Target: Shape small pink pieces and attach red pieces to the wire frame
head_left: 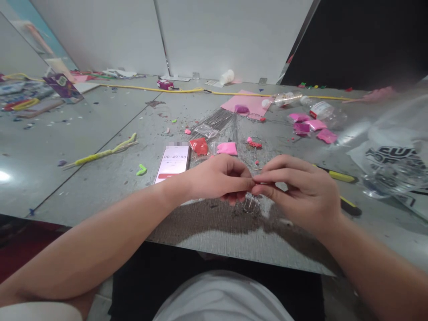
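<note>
Two bare hands meet above a grey tabletop (83,191), seen from the wearer's head. The left hand (219,178) comes in with its fingers curled inward; the right hand (304,191) has its fingers stretched toward it, thumb and fingertips drawn together. Their tips touch in a tight pinch — anything between them is too small or hidden to make out. Just below the fingertips is a small, shiny, wire-like piece (251,203); whether it hangs from the fingers or lies on the tabletop, I cannot tell.

Beyond the left hand lie a red packet (199,146) and, just to its right, a pink packet (226,148). A phone (172,161) reading 00:49:00 lies beside the left wrist, partly covered by it. Past the fingertips is a ring with red and pink bits (255,144). Two yellow-and-black handles (341,175) stick out from behind the right hand, near a clear plastic bag (394,156).

Farther back, a purple lump (241,109) sits on a pink sheet (234,102), with more pink packets (316,125) to the right. At left lies a yellow-green twisted strand (103,154) — near it, a bright green scrap (141,170).
</note>
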Available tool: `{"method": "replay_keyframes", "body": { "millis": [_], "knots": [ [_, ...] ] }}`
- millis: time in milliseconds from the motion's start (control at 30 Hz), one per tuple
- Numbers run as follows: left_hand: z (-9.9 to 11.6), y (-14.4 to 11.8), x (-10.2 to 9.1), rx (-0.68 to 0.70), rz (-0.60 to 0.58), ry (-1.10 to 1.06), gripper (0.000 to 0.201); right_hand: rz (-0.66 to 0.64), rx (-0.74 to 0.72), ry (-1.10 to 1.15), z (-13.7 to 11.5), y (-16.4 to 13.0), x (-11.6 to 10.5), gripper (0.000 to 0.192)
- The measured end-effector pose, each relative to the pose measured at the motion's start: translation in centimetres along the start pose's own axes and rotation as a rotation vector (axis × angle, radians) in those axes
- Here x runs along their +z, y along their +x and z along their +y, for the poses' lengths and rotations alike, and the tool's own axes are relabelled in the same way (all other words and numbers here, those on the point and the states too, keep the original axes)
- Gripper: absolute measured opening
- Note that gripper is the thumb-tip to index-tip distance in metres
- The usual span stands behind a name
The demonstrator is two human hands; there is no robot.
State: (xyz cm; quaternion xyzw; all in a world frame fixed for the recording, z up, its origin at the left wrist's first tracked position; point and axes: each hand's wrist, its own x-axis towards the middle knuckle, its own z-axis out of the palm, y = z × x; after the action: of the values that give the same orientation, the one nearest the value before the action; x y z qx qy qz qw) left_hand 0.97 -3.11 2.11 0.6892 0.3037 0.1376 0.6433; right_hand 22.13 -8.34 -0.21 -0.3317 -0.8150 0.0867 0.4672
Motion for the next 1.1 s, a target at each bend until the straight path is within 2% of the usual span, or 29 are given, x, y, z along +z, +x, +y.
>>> {"method": "replay_keyframes", "body": {
  "millis": [100,167,333,467,567,667,733,800,900,1000,1100],
  "knots": [
    [0.1,-0.1,0.0,-0.006,-0.004,0.020,0.026,0.035,0.155,0.153,-0.3,0.1,0.2,0.014],
    [0.1,-0.2,0.0,0.008,0.009,0.052,0.026,0.041,0.313,0.294,-0.5,0.2,0.4,0.014],
    [-0.2,-0.3,0.5,0.199,0.138,0.282,0.025,0.009,0.763,0.560,-0.7,0.3,0.7,0.030],
    [-0.3,-0.3,0.9,0.268,0.218,0.394,0.023,0.010,0.898,0.819,-0.8,0.5,0.7,0.029],
    [-0.3,-0.3,1.0,0.242,0.239,0.273,0.026,0.025,0.985,0.953,-1.0,0.7,0.6,0.033],
    [-0.3,-0.2,1.0,0.208,0.197,0.127,0.029,0.026,1.028,1.040,-1.0,0.8,0.3,0.040],
    [-0.3,-0.3,0.9,0.192,0.169,0.071,0.029,0.006,0.995,1.039,-0.9,0.6,0.0,0.039],
    [-0.2,-0.3,0.8,0.185,0.156,0.040,0.028,-0.003,0.881,0.926,-0.9,0.5,-0.2,0.030],
    [0.0,-0.4,0.6,0.176,0.137,0.032,0.029,0.002,0.520,0.533,-1.0,0.4,-0.6,0.007],
    [0.0,-0.4,0.5,0.165,0.119,0.065,0.027,-0.035,0.151,0.137,-1.2,0.5,-0.9,0.018],
    [-0.2,-0.2,0.3,0.153,0.130,0.112,0.022,-0.046,-0.003,-0.109,-1.2,0.5,-0.8,0.021]
  ]
}}
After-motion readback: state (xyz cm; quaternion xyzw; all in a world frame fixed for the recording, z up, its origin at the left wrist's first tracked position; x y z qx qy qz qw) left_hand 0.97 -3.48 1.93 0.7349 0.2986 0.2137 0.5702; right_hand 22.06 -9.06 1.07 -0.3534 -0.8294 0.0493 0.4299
